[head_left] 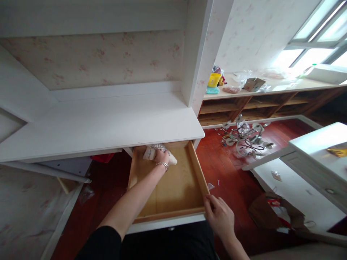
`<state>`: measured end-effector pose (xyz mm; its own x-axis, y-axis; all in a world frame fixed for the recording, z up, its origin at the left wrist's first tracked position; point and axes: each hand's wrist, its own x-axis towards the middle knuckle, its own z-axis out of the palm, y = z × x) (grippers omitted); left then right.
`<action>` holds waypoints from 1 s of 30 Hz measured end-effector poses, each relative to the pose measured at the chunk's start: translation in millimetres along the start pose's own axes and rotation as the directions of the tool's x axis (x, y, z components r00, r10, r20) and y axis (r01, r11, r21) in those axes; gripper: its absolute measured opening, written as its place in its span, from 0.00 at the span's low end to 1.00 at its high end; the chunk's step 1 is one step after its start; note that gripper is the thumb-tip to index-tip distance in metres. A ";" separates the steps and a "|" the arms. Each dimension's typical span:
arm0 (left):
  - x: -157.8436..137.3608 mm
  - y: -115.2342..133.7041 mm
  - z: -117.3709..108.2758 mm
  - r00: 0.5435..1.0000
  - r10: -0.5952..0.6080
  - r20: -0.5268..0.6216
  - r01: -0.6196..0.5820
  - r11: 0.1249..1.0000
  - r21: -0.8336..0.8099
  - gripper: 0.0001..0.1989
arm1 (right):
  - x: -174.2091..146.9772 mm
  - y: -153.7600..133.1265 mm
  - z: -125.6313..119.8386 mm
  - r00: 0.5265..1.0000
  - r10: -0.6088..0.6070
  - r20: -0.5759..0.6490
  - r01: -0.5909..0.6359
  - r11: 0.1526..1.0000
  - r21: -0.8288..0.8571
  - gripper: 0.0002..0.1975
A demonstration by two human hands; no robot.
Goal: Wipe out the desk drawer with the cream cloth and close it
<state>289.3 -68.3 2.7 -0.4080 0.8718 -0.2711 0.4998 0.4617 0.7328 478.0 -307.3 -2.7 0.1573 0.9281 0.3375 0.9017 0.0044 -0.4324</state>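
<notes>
Cloth direction: we see the cloth lying crosswise, its narrow end pointing right and slightly toward us.
Cloth look: cream, crumpled, dark-patterned along the back.
Cloth place: inside the drawer, near its back.
Left hand: our fingers gripping the cloth.
Right hand: our fingers curled around the drawer's front right corner.
</notes>
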 end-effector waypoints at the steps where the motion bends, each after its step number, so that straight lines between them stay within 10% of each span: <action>1: -6.6 4.7 11.5 0.999 0.020 0.032 -0.020 1.000 0.018 0.12 | 0.1 0.3 0.3 1.000 0.001 -0.001 -0.001 1.000 0.000 0.17; 9: -43.6 41.5 67.1 0.908 0.264 0.326 -0.305 0.949 0.081 0.15 | 1.4 0.8 -1.5 1.000 -0.011 0.017 0.011 1.000 0.015 0.15; 18: -82.6 12.5 41.9 0.716 0.389 0.579 -0.570 0.805 0.164 0.16 | -0.9 0.4 -1.2 1.000 0.024 0.011 -0.024 1.000 0.017 0.16; 23: -121.5 -18.5 16.5 0.585 0.376 0.718 -0.653 0.744 0.142 0.15 | -3.2 4.2 1.8 1.000 -0.004 -0.006 0.004 1.000 0.027 0.16; 30: -138.5 -31.9 -18.4 0.272 0.260 0.927 -0.855 0.506 0.109 0.16 | -3.5 5.8 1.3 1.000 -0.020 -0.014 0.020 1.000 0.005 0.19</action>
<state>315.9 -206.8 28.3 0.7267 0.5087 -0.4617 0.6855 -0.4940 0.5348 482.2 -310.0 -7.4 0.1450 0.9227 0.3572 0.9025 0.0246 -0.4300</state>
